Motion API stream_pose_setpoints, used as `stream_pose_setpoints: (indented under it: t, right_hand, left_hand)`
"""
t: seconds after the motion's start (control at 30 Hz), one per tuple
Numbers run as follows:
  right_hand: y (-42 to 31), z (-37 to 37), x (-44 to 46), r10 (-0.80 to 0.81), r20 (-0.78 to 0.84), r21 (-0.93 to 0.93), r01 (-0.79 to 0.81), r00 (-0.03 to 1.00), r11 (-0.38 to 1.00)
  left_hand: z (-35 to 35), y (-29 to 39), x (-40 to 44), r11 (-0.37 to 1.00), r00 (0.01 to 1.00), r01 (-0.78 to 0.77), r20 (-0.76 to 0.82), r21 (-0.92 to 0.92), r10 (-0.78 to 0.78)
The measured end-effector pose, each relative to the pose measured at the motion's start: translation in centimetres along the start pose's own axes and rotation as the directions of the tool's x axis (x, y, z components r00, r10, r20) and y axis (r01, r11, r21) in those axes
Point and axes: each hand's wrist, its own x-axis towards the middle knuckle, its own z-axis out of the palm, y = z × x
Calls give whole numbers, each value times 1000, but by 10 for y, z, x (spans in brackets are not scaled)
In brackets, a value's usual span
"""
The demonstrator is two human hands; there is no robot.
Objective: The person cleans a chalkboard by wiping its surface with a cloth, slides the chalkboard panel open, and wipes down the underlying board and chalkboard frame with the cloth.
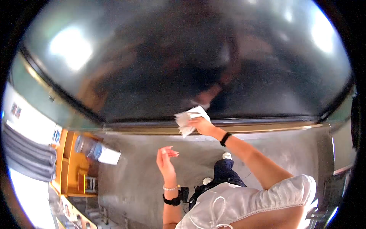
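My right hand (201, 125) grips a white wipe (188, 117), which looks like folded tissue or thin cloth. The wipe rests against the lower edge of a large, dark, glossy screen (183, 72), and the glass mirrors the arm and hand. Below and to the left of it, my left hand (165, 159) is raised in front of my body, away from the screen. Its fingers are loosely bent, with nothing visible in them. A black band sits on each wrist, and a beaded bracelet on the left one.
A gold-coloured ledge (152, 130) runs under the screen. To the left stand a water dispenser with a blue bottle (87, 147), an orange wooden cabinet (66, 160) and a grey curtain (28, 152). My shoes (227, 155) are on the grey floor (141, 183).
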Motion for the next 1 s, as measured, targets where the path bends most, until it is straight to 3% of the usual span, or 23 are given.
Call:
stream_pose_setpoints:
  t: [0.03, 0.1, 0.13, 0.17, 0.2, 0.23, 0.27, 0.33, 0.43, 0.53, 0.63, 0.7, 0.73, 0.8, 0.87, 0.93, 1.0]
  right_hand:
    - [-6, 24, -3, 158, 72, 228, -170, 985, 959]
    - [-27, 37, -10, 334, 316, 541, -458, 888, 705]
    - [-32, 44, -19, 277, 234, 583, -362, 932, 727]
    - [-39, 48, -27, 465, 393, 683, -591, 793, 430]
    - [-62, 19, -24, 518, 619, 711, -701, 590, -52]
    - [-52, 16, -25, 431, 706, 694, -671, 562, -261]
    - [-55, 7, -26, 225, 724, 667, -581, 652, -466]
    - [-57, 7, -32, 120, 860, 475, -690, 496, -547]
    - [-99, -18, -12, 120, 868, 457, -681, 482, -571]
    - [-118, -6, 21, 92, 873, 461, -747, 479, -480]
    - [-136, 11, 46, -32, 798, 539, -736, 602, -409]
    - [-153, 31, 83, -94, 788, 533, -751, 609, -390]
    - [-160, 39, 106, -127, 778, 536, -755, 616, -378]
    - [-178, 40, 133, -38, 814, 556, -798, 579, -233]
    - [-176, 85, 160, -187, 808, 571, -821, 559, 14]
    - [-192, 97, 195, -370, 785, 607, -735, 497, 302]
    - [-208, 113, 219, -496, 751, 659, -540, 436, 523]
  left_hand:
    - [-5, 4, -5, 1000, 1000, -2, -12, 2, 2]
    - [-16, -3, -16, 999, 998, 38, -53, -15, -39]
    - [-27, -5, -25, 997, 993, 73, -86, -30, -75]
    - [-31, -9, -32, 994, 983, 110, -146, -13, -110]
    - [-36, -11, -41, 989, 969, 148, -198, -9, -147]
    - [-40, -15, -50, 984, 955, 178, -241, -9, -175]
    - [-44, -19, -60, 975, 936, 223, -275, -21, -220]
    - [-69, -36, -72, 951, 898, 305, -321, -41, -302]
    - [-90, -40, -89, 920, 854, 388, -355, -52, -380]
    - [-105, -50, -86, 911, 848, 405, -342, -75, -405]
    - [-108, -40, -75, 917, 859, 392, -327, -75, -395]
    - [-134, -43, -54, 927, 869, 359, -324, -104, -373]
    - [-147, -43, -40, 935, 866, 356, -372, -11, -334]
    - [-167, -37, -20, 926, 865, 327, -454, 188, -213]
    - [-193, -28, 4, 845, 867, 354, -479, 400, -137]
    - [-215, 3, 39, 697, 933, 177, -344, 695, 106]
    - [-238, 18, 56, 558, 990, 114, -138, 822, 1]
